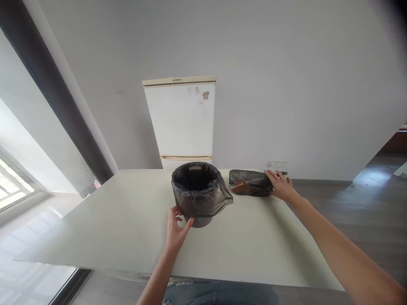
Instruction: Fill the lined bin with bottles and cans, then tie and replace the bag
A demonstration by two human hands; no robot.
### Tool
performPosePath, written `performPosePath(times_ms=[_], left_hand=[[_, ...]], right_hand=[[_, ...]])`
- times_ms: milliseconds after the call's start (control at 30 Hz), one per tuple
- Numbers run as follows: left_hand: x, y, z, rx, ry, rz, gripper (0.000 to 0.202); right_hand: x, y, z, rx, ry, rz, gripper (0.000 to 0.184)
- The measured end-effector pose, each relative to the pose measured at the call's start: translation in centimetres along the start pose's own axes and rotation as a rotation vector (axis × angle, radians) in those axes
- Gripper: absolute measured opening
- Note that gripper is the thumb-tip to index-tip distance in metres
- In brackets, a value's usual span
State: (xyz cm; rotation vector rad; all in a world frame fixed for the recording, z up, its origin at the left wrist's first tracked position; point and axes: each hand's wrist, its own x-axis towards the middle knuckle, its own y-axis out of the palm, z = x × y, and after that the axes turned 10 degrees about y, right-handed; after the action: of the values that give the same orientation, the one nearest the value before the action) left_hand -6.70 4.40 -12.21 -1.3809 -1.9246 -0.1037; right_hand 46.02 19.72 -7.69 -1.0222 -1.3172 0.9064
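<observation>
A small round trash can (202, 222) stands upright on the table, lined with a black garbage bag (197, 203). The bag is folded over the rim, and loose plastic sticks out on the right. My left hand (177, 231) presses thumb and curled fingers against the can's lower front left side. To the right lies a long bundle of black plastic (249, 183), seemingly a roll of garbage bags, with orange-brown showing through. Around its right end my right hand (282, 186) is closed, fingers over the top; the thumb's grip is partly hidden.
The pale table (127, 220) reaches far to the left, its right edge under my right forearm. Behind it stands a white refrigerator (184, 120) against a grey wall (286, 84). A wall socket (276, 164) is beyond the right hand.
</observation>
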Motion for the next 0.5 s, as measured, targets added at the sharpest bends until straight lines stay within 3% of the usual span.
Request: performPosePath(times_ms=[133,333,433,500], left_hand=[[0.0,0.0,0.0,-0.030,0.021,0.000,0.044],[0.1,-0.3,-0.5,-0.052,0.058,0.039,0.028],[0.1,-0.6,-0.7,-0.023,0.104,0.071,0.023],[-0.1,-0.7,-0.7,-0.006,0.118,0.108,0.028]], right_hand=[[1.0,1.3,0.0,0.030,0.033,0.097,0.088],[1.1,1.1,0.2,0.108,0.090,0.145,0.088],[0.9,0.7,-0.1,0.153,0.133,0.137,0.079],[0.8,0.4,-0.3,0.201,0.142,0.088,0.061]])
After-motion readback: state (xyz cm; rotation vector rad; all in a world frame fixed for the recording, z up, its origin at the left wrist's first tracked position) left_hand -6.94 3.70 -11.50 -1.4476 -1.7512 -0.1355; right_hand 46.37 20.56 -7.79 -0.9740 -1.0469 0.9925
